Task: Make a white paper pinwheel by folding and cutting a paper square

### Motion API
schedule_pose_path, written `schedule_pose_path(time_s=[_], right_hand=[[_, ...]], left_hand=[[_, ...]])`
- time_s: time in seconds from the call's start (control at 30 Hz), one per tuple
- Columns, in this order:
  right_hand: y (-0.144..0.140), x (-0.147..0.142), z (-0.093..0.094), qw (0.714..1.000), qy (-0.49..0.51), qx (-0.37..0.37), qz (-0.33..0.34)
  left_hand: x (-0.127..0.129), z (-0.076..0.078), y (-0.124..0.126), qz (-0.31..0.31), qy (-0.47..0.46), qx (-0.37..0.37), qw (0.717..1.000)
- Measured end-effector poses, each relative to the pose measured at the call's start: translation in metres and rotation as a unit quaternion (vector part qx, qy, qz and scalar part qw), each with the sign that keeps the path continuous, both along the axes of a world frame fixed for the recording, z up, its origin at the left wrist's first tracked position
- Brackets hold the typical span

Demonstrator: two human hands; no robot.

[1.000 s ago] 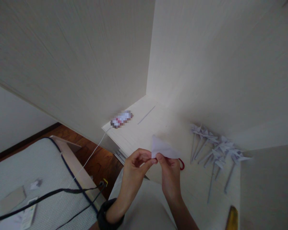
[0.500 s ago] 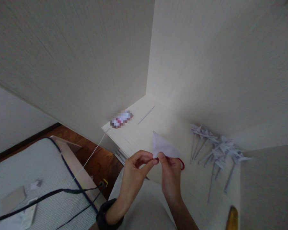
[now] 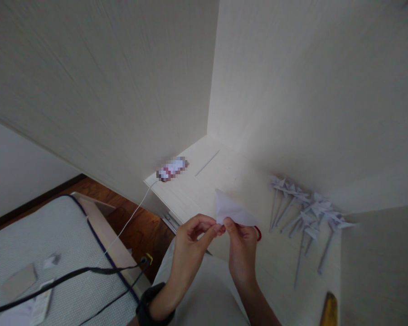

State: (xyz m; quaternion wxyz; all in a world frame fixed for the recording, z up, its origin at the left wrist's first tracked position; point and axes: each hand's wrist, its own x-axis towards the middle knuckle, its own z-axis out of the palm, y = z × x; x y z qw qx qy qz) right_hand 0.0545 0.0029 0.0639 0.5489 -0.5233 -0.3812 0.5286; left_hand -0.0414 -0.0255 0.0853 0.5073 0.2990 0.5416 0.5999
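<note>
A white folded paper triangle (image 3: pixel 233 210) is held up above the desk, its point toward the far side. My right hand (image 3: pixel 241 244) pinches its lower edge between thumb and fingers. Thumb and fingertips of my left hand (image 3: pixel 195 237) are closed at the paper's lower left corner, touching my right hand's fingertips. A red loop (image 3: pixel 259 233) shows partly behind my right hand; what it belongs to is hidden. To the right lie several white paper pinwheels (image 3: pixel 314 208) on thin sticks. A single thin stick (image 3: pixel 207 163) lies beyond the paper.
A phone-like device (image 3: pixel 172 169), blurred out, lies at the desk's (image 3: pixel 197 190) left edge with a white cable (image 3: pixel 131 217). Panels rise behind the desk. A yellow object (image 3: pixel 329 310) is at lower right. Left stands a bed (image 3: pixel 47 226) with dark cables and paper pieces.
The paper triangle has tipped down very slightly, its far point a little lower. Both hands have barely moved and keep their pinch.
</note>
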Motion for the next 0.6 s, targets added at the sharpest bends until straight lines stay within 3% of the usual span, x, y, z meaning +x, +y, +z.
schedule_pose_path(time_s=[0.6], right_hand=[[-0.0043,-0.0001,-0.0033,0.999,-0.027,0.014,-0.026]], left_hand=[[0.0044,-0.0024,-0.0065,0.025,0.027,0.001,0.999]])
